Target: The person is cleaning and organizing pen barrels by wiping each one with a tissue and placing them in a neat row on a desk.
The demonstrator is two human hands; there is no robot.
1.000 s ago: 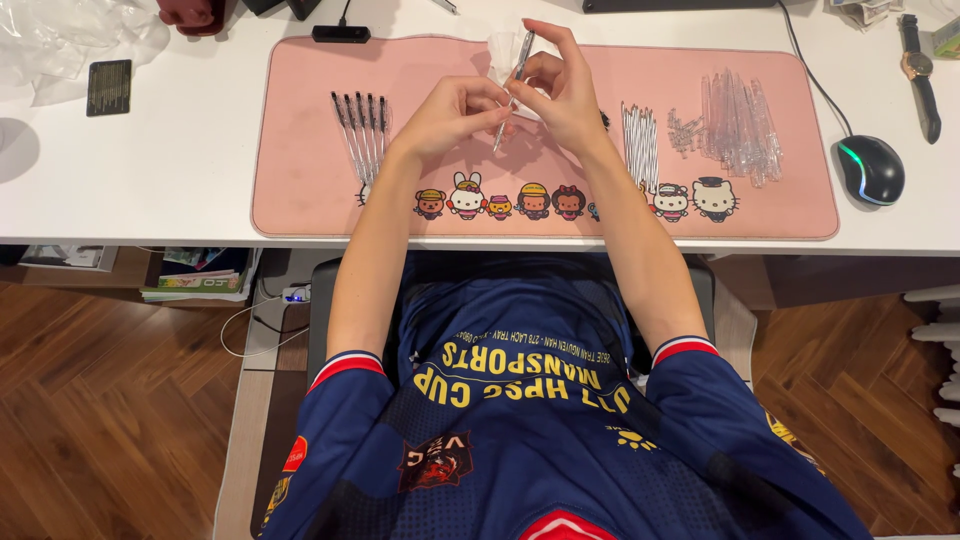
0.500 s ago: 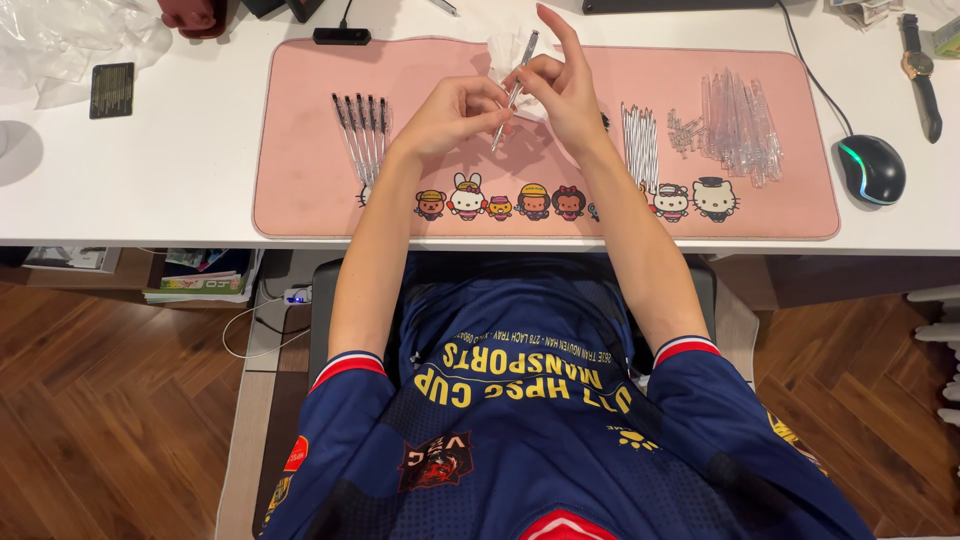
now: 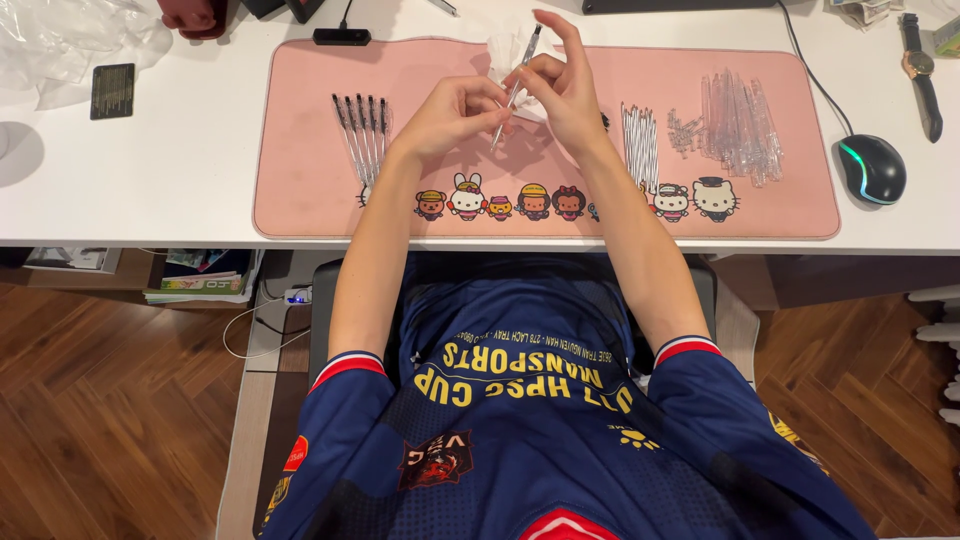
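Both hands meet above the far middle of the pink desk mat point(image 3: 300, 200), sharing one slim clear pen point(image 3: 513, 90). The pen's long axis runs on a steep slant, its upper end toward the far edge of the desk and its lower tip pointing down toward the person. The right hand point(image 3: 570, 95) has the upper part, thumb and forefinger pinched on the barrel with the other fingers fanned upward; the left hand point(image 3: 455, 115) curls in from the other side, its fingertips closed on the lower end near the tip. So the pen lies between the two hands, touching both, and neither is clearly the nearer. Whether the left fingers pinch the barrel itself or a small separate piece at its tip is too fine to tell. A crumpled white wrapper point(image 3: 505, 50) lies just behind the hands. To the left, a row of finished pens point(image 3: 362, 130) lies side by side; to the right sit a bundle of thin refills point(image 3: 640, 140) and a heap of clear barrels point(image 3: 735, 125).
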